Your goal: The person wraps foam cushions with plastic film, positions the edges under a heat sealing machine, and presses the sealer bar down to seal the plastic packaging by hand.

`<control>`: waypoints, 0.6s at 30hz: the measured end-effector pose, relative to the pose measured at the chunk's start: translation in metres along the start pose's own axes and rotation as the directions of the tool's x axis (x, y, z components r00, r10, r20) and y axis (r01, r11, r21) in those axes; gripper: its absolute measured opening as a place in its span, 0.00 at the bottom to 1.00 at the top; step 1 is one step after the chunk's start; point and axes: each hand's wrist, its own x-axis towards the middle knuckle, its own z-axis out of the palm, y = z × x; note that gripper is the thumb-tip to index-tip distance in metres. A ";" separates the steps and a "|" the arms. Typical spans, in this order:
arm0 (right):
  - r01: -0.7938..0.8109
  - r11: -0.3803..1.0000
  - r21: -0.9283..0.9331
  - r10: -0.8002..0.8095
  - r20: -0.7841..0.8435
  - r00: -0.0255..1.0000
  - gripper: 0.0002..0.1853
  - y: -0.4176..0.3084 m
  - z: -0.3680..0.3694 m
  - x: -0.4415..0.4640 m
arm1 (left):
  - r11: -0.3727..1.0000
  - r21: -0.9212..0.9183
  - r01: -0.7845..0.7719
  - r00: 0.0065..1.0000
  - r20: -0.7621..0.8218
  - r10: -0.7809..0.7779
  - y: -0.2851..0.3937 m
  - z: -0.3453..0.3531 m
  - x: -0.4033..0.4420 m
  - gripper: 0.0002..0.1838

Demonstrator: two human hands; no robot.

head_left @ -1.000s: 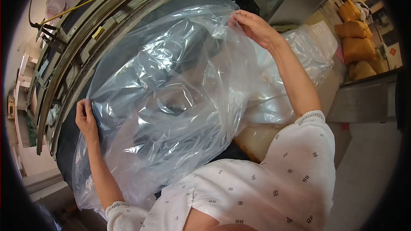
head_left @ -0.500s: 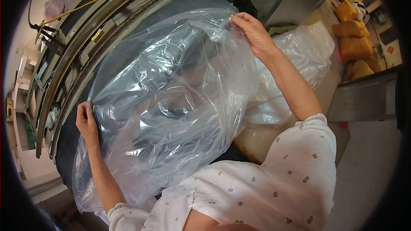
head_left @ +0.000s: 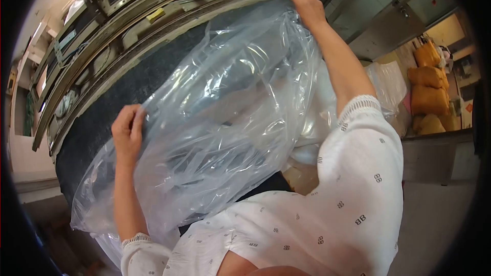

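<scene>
A large sheet of clear plastic film (head_left: 220,117), wrinkled and shiny, spreads over a dark work surface (head_left: 138,79) in front of me. My left hand (head_left: 128,129) pinches the film's far edge on the left, fingers curled around it. Farther away at the upper right, my right hand (head_left: 308,9) grips the film's right corner, close to the machine's frame. Between the two hands the edge is drawn in a slanting line. Folds hang toward my body and cover part of the dark surface.
A long metal machine frame (head_left: 102,69) with rails and a yellow piece (head_left: 155,15) runs along the far side. More clear plastic (head_left: 386,84) lies at the right. Orange-brown bundles (head_left: 428,84) are stacked beyond it, near a metal cabinet (head_left: 386,15).
My right hand has moved up and away toward the frame with the film's corner. My left hand has shifted right and slightly up, and the far film edge has come nearer, baring more dark surface.
</scene>
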 end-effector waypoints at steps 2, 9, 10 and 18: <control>0.087 0.995 0.053 -0.085 -0.029 0.996 0.07 -0.019 0.011 0.015 | 0.977 -0.055 0.207 0.975 0.088 -0.202 0.009 -0.014 -0.027 0.07; 0.491 0.652 0.578 -0.511 -0.143 0.848 0.06 -0.158 -0.056 0.006 | 0.804 -0.184 0.566 0.758 -0.267 -0.595 -0.024 -0.126 -0.196 0.10; 0.414 0.626 0.661 -0.467 -0.107 0.878 0.05 -0.168 -0.057 0.009 | 0.777 -0.186 0.602 0.731 -0.264 -0.630 -0.019 -0.133 -0.208 0.10; -0.231 0.687 0.689 -0.012 0.329 0.944 0.13 -0.226 -0.039 0.047 | 0.923 0.085 0.374 0.873 -0.369 -0.320 -0.005 -0.128 -0.217 0.05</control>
